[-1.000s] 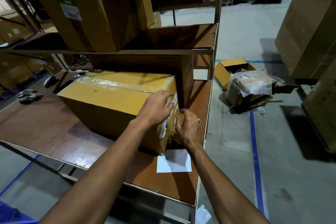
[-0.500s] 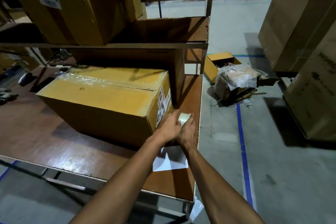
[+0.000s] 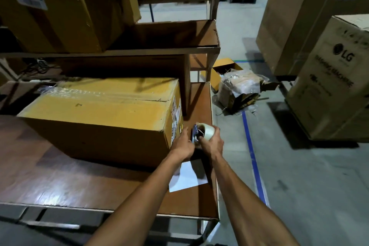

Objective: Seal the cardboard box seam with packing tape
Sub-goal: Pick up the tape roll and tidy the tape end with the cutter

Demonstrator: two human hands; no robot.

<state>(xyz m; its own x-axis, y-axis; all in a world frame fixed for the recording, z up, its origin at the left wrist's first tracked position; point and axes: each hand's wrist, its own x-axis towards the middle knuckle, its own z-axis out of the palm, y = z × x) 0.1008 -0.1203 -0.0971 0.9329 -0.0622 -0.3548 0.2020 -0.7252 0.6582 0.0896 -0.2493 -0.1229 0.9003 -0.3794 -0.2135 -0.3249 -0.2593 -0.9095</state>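
Head camera, looking down along two bare forearms to a brown worktable (image 3: 60,175). The right hand (image 3: 212,143) is curled around a roll of clear packing tape (image 3: 206,131), gripping its outer rim. The left hand (image 3: 182,144) sits just beside it, fingers reaching toward the roll's small dispenser blade; whether it pinches a loose tape end cannot be told. Touching the left hand's far side stands the long yellow cardboard box (image 3: 103,114), its labelled end facing the hands. The top seam (image 3: 119,97) runs away to the left, well beyond both hands, already glossy with tape. The roll looks light and stiff, its film thin, sticky and slippery-backed, best held by the rim. The box looks rigid, probably heavy. A white paper sheet (image 3: 186,175) lies below the wrists.
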